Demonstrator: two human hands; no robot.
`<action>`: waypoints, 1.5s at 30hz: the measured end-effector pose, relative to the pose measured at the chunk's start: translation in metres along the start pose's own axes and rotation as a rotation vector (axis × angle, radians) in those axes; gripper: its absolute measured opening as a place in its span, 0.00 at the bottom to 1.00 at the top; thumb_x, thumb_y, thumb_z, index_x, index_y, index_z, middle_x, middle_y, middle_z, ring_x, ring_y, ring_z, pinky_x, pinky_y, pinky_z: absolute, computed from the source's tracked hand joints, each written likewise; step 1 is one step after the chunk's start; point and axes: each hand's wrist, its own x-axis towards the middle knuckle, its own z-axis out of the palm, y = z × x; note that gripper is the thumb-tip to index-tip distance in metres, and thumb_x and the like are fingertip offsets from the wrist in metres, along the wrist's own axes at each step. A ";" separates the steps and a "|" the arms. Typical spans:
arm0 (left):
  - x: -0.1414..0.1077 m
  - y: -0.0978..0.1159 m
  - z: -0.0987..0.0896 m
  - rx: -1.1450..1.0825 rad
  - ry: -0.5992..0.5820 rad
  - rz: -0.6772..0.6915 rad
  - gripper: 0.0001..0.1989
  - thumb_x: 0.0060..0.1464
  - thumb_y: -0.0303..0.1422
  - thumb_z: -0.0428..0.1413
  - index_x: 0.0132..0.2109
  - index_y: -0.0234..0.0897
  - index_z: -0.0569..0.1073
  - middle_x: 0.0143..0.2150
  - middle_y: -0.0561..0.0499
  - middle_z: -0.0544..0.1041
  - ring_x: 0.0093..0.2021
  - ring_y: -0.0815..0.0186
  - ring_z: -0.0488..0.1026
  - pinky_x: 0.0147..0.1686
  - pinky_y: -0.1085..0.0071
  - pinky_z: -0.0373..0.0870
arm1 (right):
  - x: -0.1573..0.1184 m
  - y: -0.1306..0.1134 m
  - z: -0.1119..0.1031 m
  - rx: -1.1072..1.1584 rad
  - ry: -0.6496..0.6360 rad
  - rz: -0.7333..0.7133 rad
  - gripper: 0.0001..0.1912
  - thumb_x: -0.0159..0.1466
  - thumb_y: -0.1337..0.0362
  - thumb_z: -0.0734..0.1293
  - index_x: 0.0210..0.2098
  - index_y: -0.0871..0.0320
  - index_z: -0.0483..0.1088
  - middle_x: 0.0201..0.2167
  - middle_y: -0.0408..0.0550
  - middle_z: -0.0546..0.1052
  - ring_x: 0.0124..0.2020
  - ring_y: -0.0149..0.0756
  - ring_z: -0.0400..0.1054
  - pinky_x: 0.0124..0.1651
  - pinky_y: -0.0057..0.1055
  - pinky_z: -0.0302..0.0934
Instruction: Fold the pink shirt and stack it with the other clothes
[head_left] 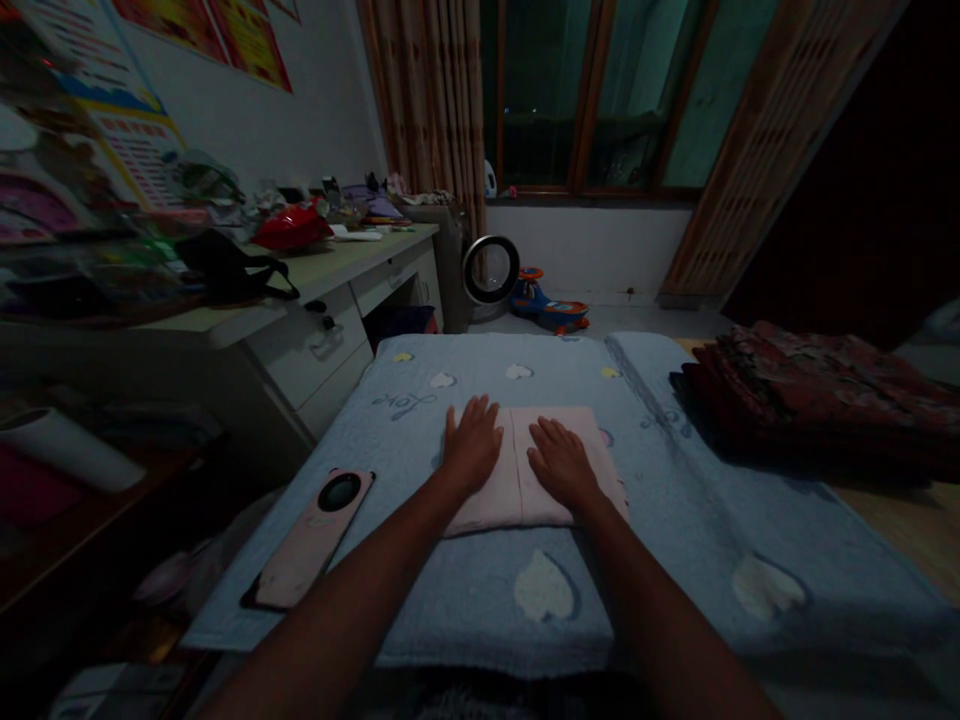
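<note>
A folded pink cloth (517, 500) lies on a blue blanket (465, 590) patterned with hearts, a seam running down the cloth's middle. My left hand (472, 446) rests palm down on the left half of the cloth, fingers slightly spread. On its right half my right hand (561, 462) lies flat, fingers stretched out. Neither hand grips anything. To the left of my left forearm a pink phone (307, 545) with a round black camera ring lies on the blanket.
Folded dark red floral fabric (810, 400) is stacked at the right. A cluttered desk (360, 262) runs along the left. Beyond the bed are an open round washer door (490, 272) and a blue and orange ride-on toy (547, 305).
</note>
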 end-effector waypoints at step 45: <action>-0.072 -0.019 -0.002 -0.199 -0.297 -0.002 0.33 0.64 0.49 0.41 0.71 0.44 0.48 0.74 0.47 0.44 0.73 0.51 0.37 0.66 0.40 0.34 | -0.053 0.056 -0.022 -0.097 -0.020 0.181 0.27 0.69 0.53 0.57 0.64 0.55 0.59 0.68 0.58 0.57 0.66 0.54 0.53 0.63 0.52 0.48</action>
